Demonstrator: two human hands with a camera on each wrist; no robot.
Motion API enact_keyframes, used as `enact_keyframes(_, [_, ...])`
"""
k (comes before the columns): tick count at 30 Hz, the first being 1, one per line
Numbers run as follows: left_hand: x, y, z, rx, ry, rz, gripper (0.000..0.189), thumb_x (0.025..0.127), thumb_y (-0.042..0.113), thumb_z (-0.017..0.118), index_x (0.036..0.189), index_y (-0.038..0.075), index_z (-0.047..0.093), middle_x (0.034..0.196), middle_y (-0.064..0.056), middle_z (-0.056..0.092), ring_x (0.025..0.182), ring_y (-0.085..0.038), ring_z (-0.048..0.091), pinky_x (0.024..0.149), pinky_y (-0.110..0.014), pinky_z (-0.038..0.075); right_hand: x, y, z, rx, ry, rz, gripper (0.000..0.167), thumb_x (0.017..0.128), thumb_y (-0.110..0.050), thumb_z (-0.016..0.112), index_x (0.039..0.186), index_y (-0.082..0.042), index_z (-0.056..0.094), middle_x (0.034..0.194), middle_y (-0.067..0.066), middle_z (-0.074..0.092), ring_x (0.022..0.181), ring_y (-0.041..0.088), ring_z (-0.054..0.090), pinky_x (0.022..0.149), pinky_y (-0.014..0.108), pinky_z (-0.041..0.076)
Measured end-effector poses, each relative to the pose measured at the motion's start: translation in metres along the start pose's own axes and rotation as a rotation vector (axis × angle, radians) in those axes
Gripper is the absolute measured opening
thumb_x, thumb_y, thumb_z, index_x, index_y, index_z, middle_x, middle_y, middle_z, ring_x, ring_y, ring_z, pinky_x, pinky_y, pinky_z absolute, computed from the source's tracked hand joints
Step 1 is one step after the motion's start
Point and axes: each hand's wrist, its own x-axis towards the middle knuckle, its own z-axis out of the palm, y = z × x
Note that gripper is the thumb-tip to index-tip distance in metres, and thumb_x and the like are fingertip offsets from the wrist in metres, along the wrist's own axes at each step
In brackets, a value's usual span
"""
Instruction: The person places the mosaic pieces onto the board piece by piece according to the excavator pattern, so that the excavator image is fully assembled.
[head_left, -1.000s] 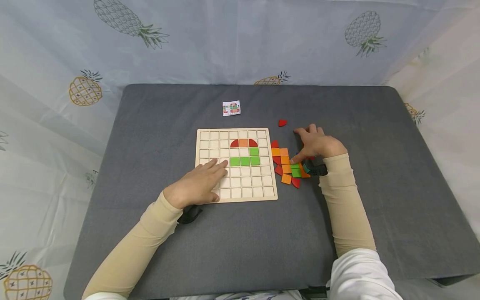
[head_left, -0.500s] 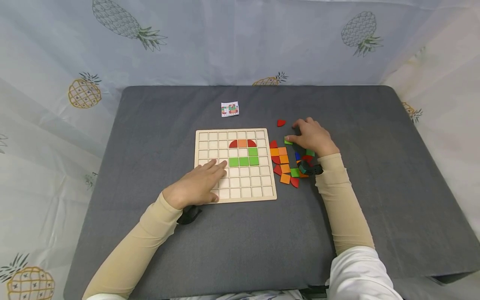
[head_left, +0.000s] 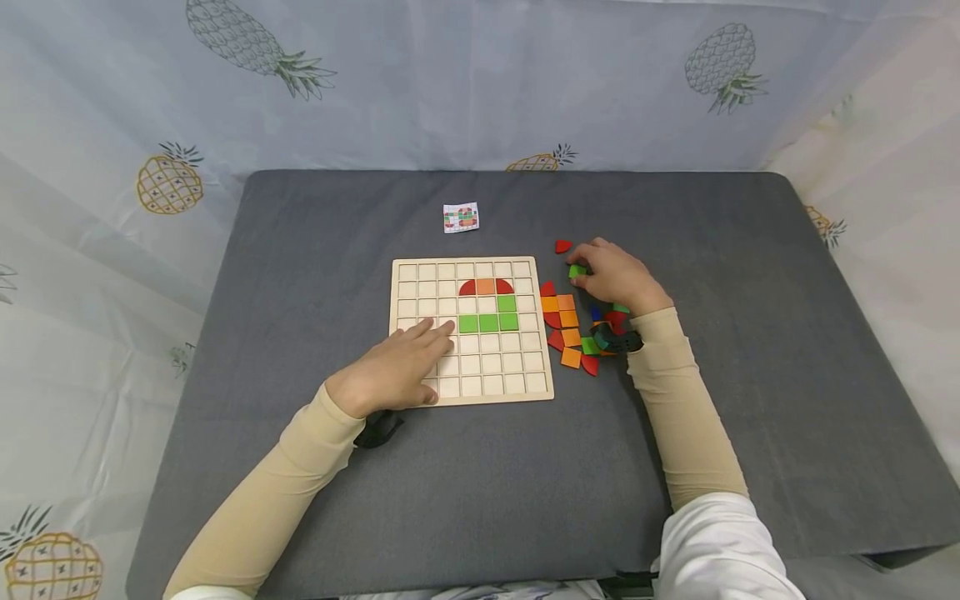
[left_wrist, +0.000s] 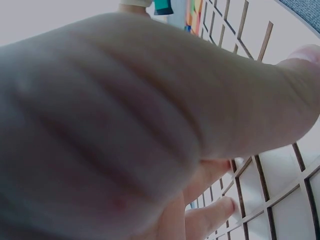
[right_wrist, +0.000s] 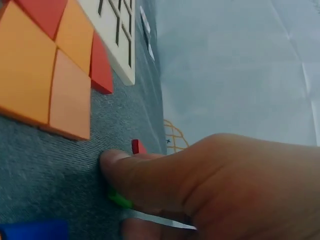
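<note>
My left hand (head_left: 397, 367) rests flat on the lower left of a wooden grid board (head_left: 480, 386), fingers spread, as the left wrist view also shows. Set in the board's cells are two red quarter-round tiles with an orange square (head_left: 486, 287) between them, and several green squares (head_left: 488, 322) below. Right of the board, my right hand (head_left: 618, 275) pinches a green square tile (head_left: 577, 271) between thumb and fingers. In the right wrist view that green tile (right_wrist: 119, 198) shows under the thumb, mostly hidden by the hand.
Loose orange tiles (head_left: 570, 337), red tiles and green ones lie along the board's right edge, some under the right wrist. A blue tile (right_wrist: 37, 230) is among them. One red tile (head_left: 563, 247) lies apart, beyond the right hand. A small pattern card (head_left: 461, 217) lies behind the board.
My right hand has taken a green tile from the pile and moved away from me with it, its fingers closing in around it. The left hand stays put on the board.
</note>
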Motion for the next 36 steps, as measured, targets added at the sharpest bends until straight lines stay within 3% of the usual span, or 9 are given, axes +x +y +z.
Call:
enact_keyframes(7, [0.0, 0.0, -0.002, 0.006, -0.003, 0.0, 0.066, 0.086, 0.015, 0.078, 0.144, 0.005, 0.048, 0.168, -0.013, 0.026, 0.157, -0.039, 0.019, 0.12, -0.067, 0.027, 0.004, -0.007, 0.003, 0.088, 0.089, -0.04, 0.039, 0.098, -0.021, 0.067, 0.132, -0.004, 0.06, 0.122, 0.019, 0.059, 0.112, 0.034, 0.051, 0.097, 0.054, 0.049])
enact_keyframes(12, [0.001, -0.002, -0.002, 0.007, 0.002, -0.001, 0.067, 0.086, 0.016, 0.079, 0.144, 0.005, 0.048, 0.168, -0.012, 0.026, 0.157, -0.038, 0.019, 0.12, -0.066, 0.027, 0.005, -0.026, 0.008, 0.147, 0.142, -0.137, 0.024, 0.097, -0.022, 0.07, 0.113, -0.005, 0.065, 0.117, 0.015, 0.062, 0.111, 0.031, 0.051, 0.097, 0.049, 0.049])
enact_keyframes(21, [0.0, -0.001, -0.001, -0.004, -0.006, -0.004, 0.067, 0.086, 0.017, 0.079, 0.144, 0.006, 0.048, 0.168, -0.011, 0.026, 0.157, -0.038, 0.019, 0.12, -0.066, 0.027, -0.001, -0.075, 0.033, 0.044, 0.286, -0.432, 0.012, 0.091, -0.023, 0.077, 0.093, -0.012, 0.075, 0.107, 0.009, 0.07, 0.094, 0.028, 0.053, 0.082, 0.043, 0.042])
enact_keyframes(27, [0.0, 0.0, -0.001, -0.005, -0.013, -0.004, 0.068, 0.086, 0.018, 0.079, 0.145, 0.006, 0.048, 0.168, -0.011, 0.026, 0.157, -0.038, 0.018, 0.12, -0.066, 0.027, -0.002, -0.096, 0.052, -0.01, 0.398, -0.535, 0.01, 0.09, -0.023, 0.079, 0.089, -0.014, 0.075, 0.1, 0.004, 0.071, 0.091, 0.025, 0.054, 0.08, 0.041, 0.043])
enact_keyframes(36, [0.0, 0.0, -0.001, 0.006, -0.008, -0.007, 0.067, 0.086, 0.019, 0.08, 0.143, 0.006, 0.049, 0.168, -0.011, 0.027, 0.157, -0.038, 0.02, 0.119, -0.066, 0.03, -0.001, -0.109, 0.068, -0.028, 0.322, -0.558, 0.011, 0.092, -0.027, 0.076, 0.095, -0.017, 0.075, 0.103, -0.001, 0.072, 0.094, 0.021, 0.054, 0.084, 0.036, 0.044])
